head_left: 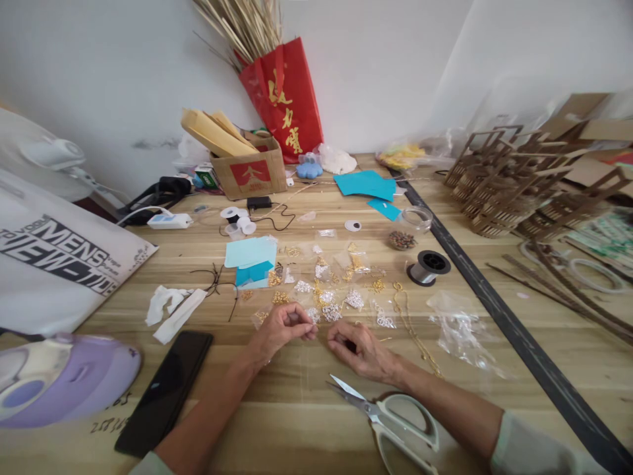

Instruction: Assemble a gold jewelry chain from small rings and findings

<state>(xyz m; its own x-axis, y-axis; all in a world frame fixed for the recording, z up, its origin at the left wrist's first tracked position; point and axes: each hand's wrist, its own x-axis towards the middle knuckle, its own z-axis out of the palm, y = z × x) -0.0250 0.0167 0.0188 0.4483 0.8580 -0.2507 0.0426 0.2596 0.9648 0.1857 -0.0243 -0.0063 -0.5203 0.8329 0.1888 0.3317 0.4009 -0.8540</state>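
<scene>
My left hand [291, 323] is closed in a pinch, its thumb and fingertips together just in front of the bead piles. What it grips is too small to make out. A short gap to the right, my right hand [363, 349] has its fingers curled and pressed together, and any small thing in them is hidden. Beyond both hands lie silver beads [331, 310] and gold beads [280, 297] in several small heaps. A gold chain [408, 320] stretches along the table right of my right hand. White-handled scissors [378, 415] lie partly spread below it.
A black phone [165, 392] lies by my left forearm. Right of the heaps are a wire spool [428, 267], a clear plastic bag [465, 330] and a jar of beads [403, 239]. Blue paper [366, 185], a cardboard box [250, 171] and woven baskets [499, 178] stand farther back.
</scene>
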